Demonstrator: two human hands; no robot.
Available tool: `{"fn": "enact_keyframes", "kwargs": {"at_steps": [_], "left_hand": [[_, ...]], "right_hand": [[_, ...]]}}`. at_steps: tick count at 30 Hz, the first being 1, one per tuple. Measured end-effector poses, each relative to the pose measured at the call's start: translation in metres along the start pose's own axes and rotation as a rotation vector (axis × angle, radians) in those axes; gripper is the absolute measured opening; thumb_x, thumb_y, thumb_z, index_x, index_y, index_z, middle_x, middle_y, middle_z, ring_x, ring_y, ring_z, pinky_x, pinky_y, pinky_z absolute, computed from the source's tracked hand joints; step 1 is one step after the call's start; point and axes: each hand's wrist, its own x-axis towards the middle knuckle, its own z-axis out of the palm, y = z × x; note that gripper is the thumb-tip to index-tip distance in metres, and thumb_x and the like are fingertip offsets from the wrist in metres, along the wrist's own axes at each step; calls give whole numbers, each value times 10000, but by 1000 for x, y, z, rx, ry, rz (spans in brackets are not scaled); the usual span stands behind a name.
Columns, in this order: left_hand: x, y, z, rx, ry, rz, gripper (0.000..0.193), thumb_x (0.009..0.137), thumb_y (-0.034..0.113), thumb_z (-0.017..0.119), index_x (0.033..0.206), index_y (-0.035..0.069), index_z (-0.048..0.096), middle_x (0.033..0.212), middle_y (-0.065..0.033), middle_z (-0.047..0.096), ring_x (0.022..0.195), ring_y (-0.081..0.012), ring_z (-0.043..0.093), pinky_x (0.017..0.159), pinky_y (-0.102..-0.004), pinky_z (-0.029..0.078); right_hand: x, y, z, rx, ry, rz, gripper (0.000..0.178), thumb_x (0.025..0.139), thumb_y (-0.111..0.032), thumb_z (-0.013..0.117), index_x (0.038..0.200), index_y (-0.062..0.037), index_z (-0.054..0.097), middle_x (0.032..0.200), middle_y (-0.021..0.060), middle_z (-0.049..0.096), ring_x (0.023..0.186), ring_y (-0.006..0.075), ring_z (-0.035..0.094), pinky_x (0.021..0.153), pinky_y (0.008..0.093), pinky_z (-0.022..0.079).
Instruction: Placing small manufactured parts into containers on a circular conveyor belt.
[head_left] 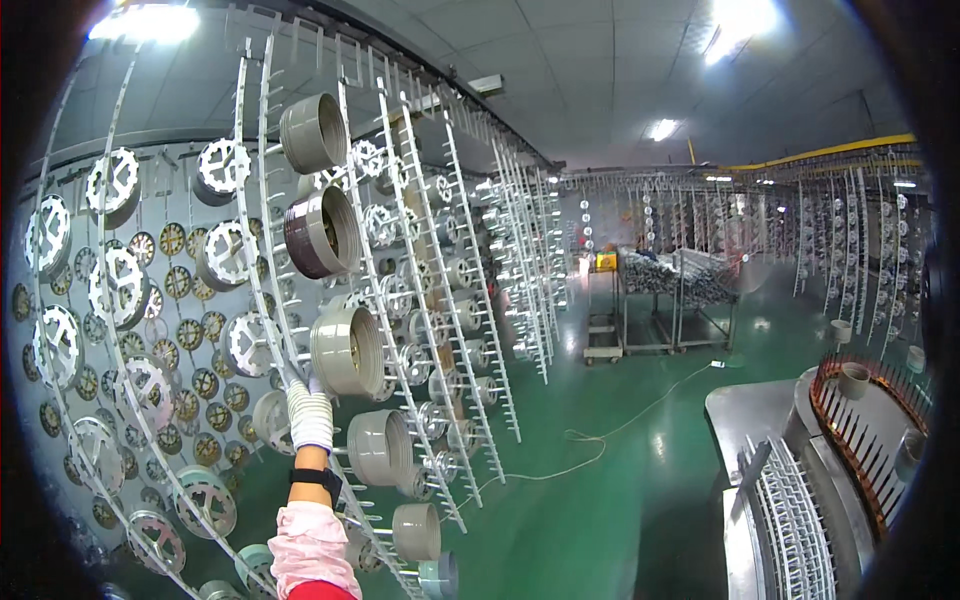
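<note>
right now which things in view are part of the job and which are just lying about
Seemingly in the job:
- gloved left hand, at the rack
- drums along that rack

Seemingly just about:
- cable on the floor
- trolley
- metal bars
- bench

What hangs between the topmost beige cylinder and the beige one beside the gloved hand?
Head view: one dark brown cylinder, below the top beige cylinder and above the beige one beside the gloved hand.
</note>
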Motion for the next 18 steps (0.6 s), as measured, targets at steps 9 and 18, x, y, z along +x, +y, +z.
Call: {"fn": "enact_keyframes", "kwargs": {"at_steps": [9,18], "left_hand": [[8,-34,-26,-261,-20,-99,473,869,139,394,1303,41,234,1299,-141,325,1161,-231,342,959,-276,253],[26,-79,-38,-535,-84,-150,470,842,280,491,1250,94,350,1164,-43,437,996,-153,421,845,-281,352]], "right_hand": [[100,-11,-20,-358,-603,-1459,887,699,-394,651,1336,-166,78,1355,114,189,1206,348,225,1037,305,93],[100,-68,42,176,-278,98,405,817,-246,511,1177,-83,422,1170,100,462,1047,190,440,864,258,372]]}}
